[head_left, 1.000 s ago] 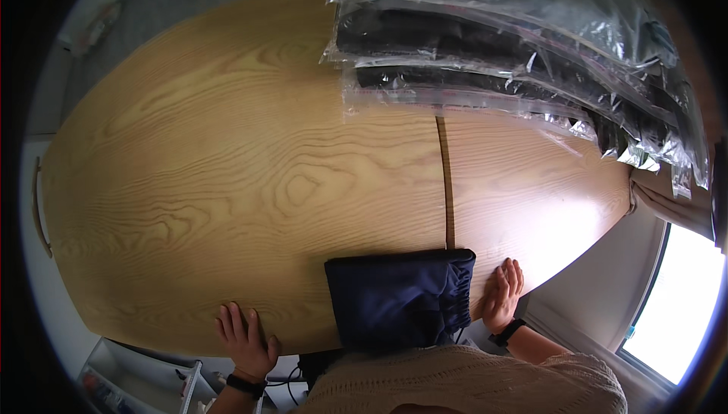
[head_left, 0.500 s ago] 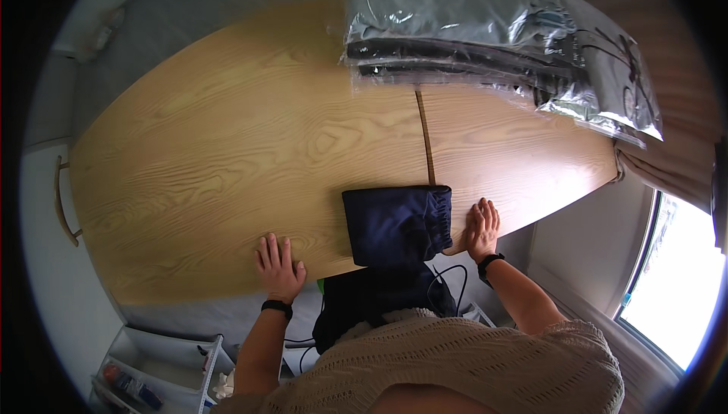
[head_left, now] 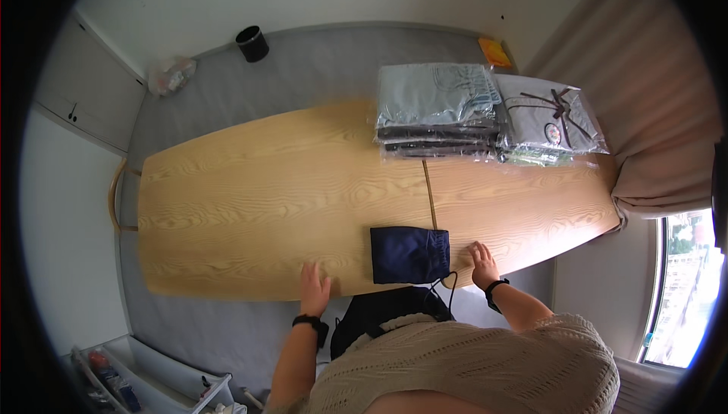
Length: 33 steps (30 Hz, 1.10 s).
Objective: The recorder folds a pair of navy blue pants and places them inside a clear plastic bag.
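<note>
Supporting surface (head_left: 250,202): wide, wood-grained; its middle is the clock's centre, and the person is at 6 o'clock.
Bagged stack (head_left: 440,95): folded clothes in clear bags at 1 o'clock, toward the far edge, with a pale bagged garment (head_left: 531,114) just beside it at 2 o'clock. Both lie well apart from the hands and are best left undisturbed.
Blue garment (head_left: 402,255): folded flat at 5 o'clock, close to the near edge, by the near end of a dark seam (head_left: 431,194). Good handling probably means squaring its corners and keeping it from slipping over that edge.
Left hand (head_left: 315,291): at 7 o'clock, blurred, fingers loosely extended and holding nothing; whether they touch the surface I cannot tell.
Right hand (head_left: 484,270): at 4 o'clock, just beside the garment, fingers slightly bent and parted, also holding nothing. Light, even pressure from both sides should shift the cloth less than a one-sided pull.
Gathered waistband (head_left: 439,253): on the garment's 3 o'clock side, puckered. It looks springy, so pressing flat would suit it better than tugging.
Dark cord (head_left: 455,283): thin loop by the garment's 5 o'clock corner; whether attached, I cannot tell. Worth keeping out from under the fold.
</note>
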Each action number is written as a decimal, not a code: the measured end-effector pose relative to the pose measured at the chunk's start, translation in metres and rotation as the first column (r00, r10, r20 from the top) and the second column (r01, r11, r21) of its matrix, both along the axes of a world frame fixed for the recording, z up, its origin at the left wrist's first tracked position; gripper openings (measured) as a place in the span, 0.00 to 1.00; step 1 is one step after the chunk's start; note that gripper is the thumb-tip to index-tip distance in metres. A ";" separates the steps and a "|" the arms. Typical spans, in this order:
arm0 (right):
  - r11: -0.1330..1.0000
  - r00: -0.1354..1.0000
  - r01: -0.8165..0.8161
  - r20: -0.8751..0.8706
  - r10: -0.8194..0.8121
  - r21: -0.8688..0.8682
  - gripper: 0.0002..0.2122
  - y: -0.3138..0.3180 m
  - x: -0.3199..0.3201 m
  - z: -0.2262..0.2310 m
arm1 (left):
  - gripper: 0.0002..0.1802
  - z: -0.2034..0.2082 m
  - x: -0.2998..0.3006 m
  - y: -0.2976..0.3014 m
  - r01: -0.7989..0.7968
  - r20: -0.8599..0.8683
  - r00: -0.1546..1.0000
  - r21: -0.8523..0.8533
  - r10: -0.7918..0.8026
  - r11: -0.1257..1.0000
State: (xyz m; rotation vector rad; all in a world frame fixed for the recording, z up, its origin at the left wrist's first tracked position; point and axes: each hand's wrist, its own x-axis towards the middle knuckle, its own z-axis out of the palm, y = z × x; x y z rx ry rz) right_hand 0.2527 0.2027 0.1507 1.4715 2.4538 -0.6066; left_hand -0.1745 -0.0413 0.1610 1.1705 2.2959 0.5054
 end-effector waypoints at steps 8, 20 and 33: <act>0.975 0.872 0.221 -0.453 -0.186 0.024 0.08 0.031 -0.119 0.081 | 0.16 0.040 -0.018 -0.183 -0.557 0.271 0.793 -0.041 0.546 0.829; 0.951 0.680 -0.259 -0.668 0.304 0.169 0.09 -0.210 -0.444 0.296 | 0.11 0.016 -0.107 -0.451 -0.889 0.468 0.451 0.165 0.760 0.426; 0.766 0.547 -0.641 -0.673 0.498 0.047 0.09 -0.440 -0.753 0.305 | 0.13 0.085 -0.302 -0.631 -0.937 0.520 0.347 0.234 0.781 0.260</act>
